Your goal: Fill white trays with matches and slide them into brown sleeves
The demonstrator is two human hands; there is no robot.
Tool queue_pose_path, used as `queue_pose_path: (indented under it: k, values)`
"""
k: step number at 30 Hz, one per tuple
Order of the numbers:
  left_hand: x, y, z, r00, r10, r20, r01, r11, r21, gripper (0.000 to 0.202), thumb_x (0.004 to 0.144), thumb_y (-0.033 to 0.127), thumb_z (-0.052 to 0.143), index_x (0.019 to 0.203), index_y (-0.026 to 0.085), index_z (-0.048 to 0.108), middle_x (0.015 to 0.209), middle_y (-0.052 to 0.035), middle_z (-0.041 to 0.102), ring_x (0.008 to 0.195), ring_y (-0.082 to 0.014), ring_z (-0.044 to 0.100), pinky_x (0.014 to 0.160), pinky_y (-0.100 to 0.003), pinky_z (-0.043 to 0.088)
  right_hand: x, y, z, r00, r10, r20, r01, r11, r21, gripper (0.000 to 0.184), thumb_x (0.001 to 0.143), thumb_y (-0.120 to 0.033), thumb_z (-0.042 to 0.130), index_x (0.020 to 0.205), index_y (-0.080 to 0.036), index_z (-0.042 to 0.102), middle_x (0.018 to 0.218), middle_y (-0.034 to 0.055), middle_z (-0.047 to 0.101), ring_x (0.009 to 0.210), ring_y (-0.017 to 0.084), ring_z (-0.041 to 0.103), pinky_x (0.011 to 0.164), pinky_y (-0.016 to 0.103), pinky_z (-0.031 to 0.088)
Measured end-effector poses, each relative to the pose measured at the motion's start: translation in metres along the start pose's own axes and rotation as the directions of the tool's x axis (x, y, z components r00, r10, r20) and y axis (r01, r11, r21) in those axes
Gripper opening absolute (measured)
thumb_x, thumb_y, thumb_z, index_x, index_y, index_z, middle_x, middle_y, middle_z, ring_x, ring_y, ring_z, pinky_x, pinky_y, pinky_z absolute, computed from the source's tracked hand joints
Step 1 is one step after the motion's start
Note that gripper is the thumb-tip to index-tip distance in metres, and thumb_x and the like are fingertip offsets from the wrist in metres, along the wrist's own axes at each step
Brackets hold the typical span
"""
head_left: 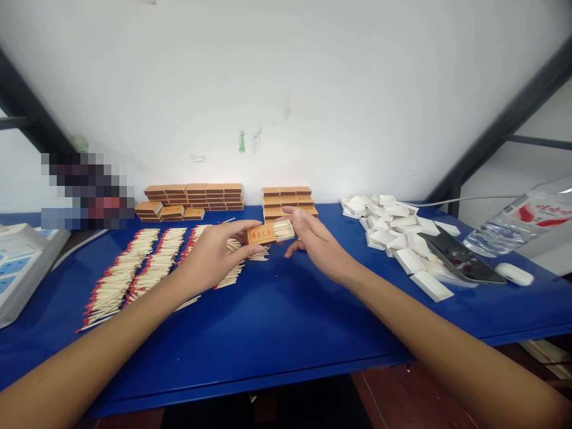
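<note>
My left hand (pixel 214 253) grips an orange matchbox (pixel 261 234) by its sleeve, thumb below and fingers above. The white inner tray (pixel 283 231), filled with matches, sticks partly out of the sleeve's right end. My right hand (pixel 315 241) is at that end, close against the tray, its fingers apart; whether it touches the tray I cannot tell. Behind and under my left hand lie rows of loose red-tipped matches (pixel 156 262), partly hidden by the hand and forearm. A stack of closed matchboxes (pixel 288 193) stands just behind my hands.
A larger matchbox stack (pixel 196 196) stands against the wall on the left. White empty trays (pixel 388 223) are heaped on the right, beside a phone (pixel 465 256), a white earbud case (pixel 513 273) and a water bottle (pixel 513 223). A white power strip (pixel 22 268) sits at far left.
</note>
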State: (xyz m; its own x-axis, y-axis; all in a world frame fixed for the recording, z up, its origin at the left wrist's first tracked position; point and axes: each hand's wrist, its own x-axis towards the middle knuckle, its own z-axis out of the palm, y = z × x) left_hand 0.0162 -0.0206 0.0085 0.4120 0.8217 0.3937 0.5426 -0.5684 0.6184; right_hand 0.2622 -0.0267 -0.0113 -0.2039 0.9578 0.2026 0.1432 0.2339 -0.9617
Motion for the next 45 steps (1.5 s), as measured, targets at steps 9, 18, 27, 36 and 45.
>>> queue_pose_path:
  k: [9,18,27,36,45]
  values:
    - [-0.010,0.009,0.012,0.991,0.112,-0.068,-0.117,0.991,-0.062,0.047,0.097,0.054,0.078,0.138,0.030,0.079,0.126,-0.0044,0.084,0.103,-0.0287,0.081,0.090,-0.039,0.065,-0.029,-0.012,0.019,0.976,0.028,0.214,-0.004,0.994,-0.109,0.092,0.104,-0.086,0.031,0.179,-0.034,0.023,0.175,0.0114,0.044,0.160,0.034,0.045,0.136,0.061,0.027]
    - [-0.002,0.000,0.002,0.999,0.027,-0.041,-0.029,0.998,-0.059,0.048,0.093,0.056,0.082,0.128,0.024,0.080,0.117,-0.0076,0.086,0.106,-0.0295,0.081,0.095,-0.041,0.065,-0.006,-0.003,0.000,0.969,-0.158,0.187,0.194,0.962,-0.192,0.063,0.099,-0.052,0.075,0.157,-0.031,0.059,0.149,0.0129,0.066,0.113,0.026,0.071,0.087,0.041,0.064]
    - [-0.005,-0.004,0.006,0.993,0.111,-0.030,-0.111,0.994,0.016,0.060,0.092,0.064,0.081,0.137,0.025,0.072,0.140,-0.0098,0.078,0.127,-0.0310,0.074,0.115,-0.050,0.057,0.000,-0.021,-0.021,0.941,-0.250,0.230,0.321,0.875,-0.363,0.043,0.094,-0.044,0.082,0.131,-0.024,0.076,0.104,0.0061,0.073,0.079,0.017,0.065,0.067,0.032,0.053]
    - [0.001,-0.021,-0.004,0.926,0.375,-0.051,-0.320,0.848,0.422,0.035,0.108,0.041,0.065,0.135,0.020,0.072,0.117,-0.0132,0.082,0.115,-0.0310,0.073,0.101,-0.047,0.059,0.035,0.006,-0.061,0.965,-0.222,-0.139,0.132,0.870,-0.474,0.051,0.087,-0.053,0.083,0.122,-0.015,0.078,0.099,0.0091,0.079,0.081,0.021,0.069,0.082,0.039,0.058]
    - [0.006,-0.030,-0.007,0.789,0.614,0.035,-0.509,0.620,0.598,0.015,0.109,0.026,0.062,0.116,0.018,0.073,0.106,-0.0100,0.082,0.105,-0.0277,0.072,0.088,-0.042,0.058,0.132,0.005,-0.052,0.955,-0.251,-0.156,0.091,0.751,-0.654,0.029,0.087,-0.032,0.084,0.112,-0.017,0.084,0.108,0.0106,0.083,0.099,0.026,0.076,0.095,0.039,0.059]
